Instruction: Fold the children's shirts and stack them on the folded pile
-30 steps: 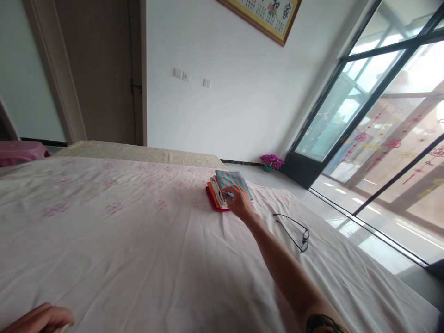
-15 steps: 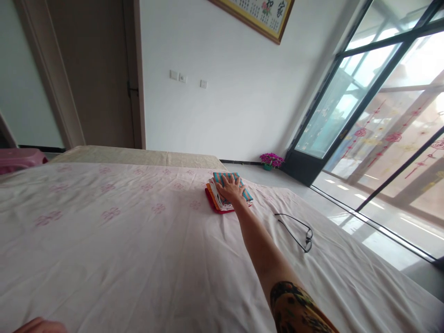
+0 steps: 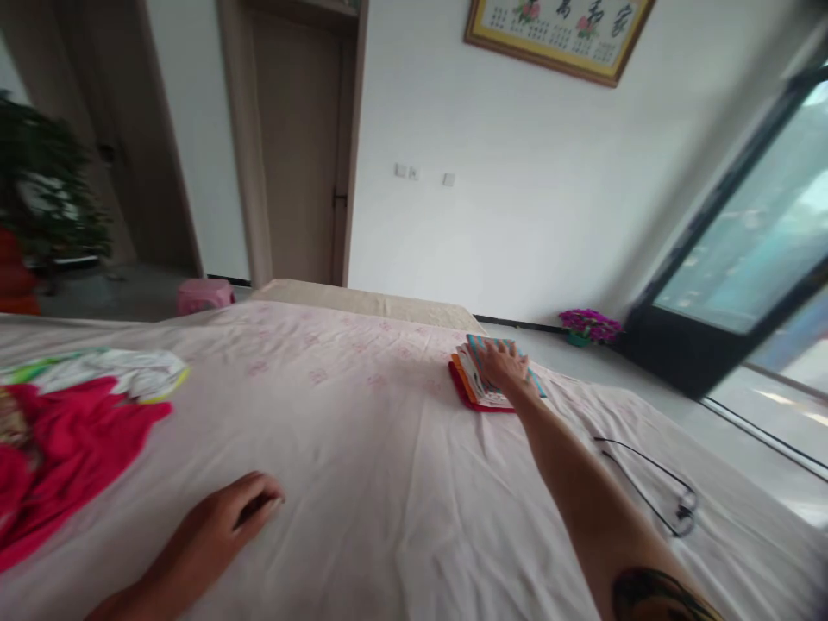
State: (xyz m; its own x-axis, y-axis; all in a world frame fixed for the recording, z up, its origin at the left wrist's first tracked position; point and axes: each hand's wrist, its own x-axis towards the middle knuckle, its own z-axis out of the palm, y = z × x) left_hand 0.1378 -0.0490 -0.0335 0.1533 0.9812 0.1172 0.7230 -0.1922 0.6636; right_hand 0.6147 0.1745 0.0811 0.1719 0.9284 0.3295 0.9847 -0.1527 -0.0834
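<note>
With its fingers spread, my right hand [image 3: 504, 366] lies flat on a stack of folded cloths [image 3: 477, 390]. The top cloth [image 3: 535, 385] has blue and orange stripes; white, orange and red layers show beneath it. My left hand [image 3: 228, 517] is over the near left of the bed sheet [image 3: 349, 483]. Its fingers are curled in towards the thumb, and nothing shows in them. A pair of glasses [image 3: 684, 511] lies unfolded on the sheet, right of my right forearm.
At the left lie a crumpled red cloth [image 3: 84, 444] and a white garment [image 3: 139, 371] with yellow-green edging. A pink stool [image 3: 203, 295] stands past the bed's far left edge. Purple flowers [image 3: 590, 325] sit on the floor by the wall, near the glass door [image 3: 750, 233].
The view has swung left, bringing the red cloth, white garment and plant into sight. My left hand has come further into view. My right hand stays on the stack.
</note>
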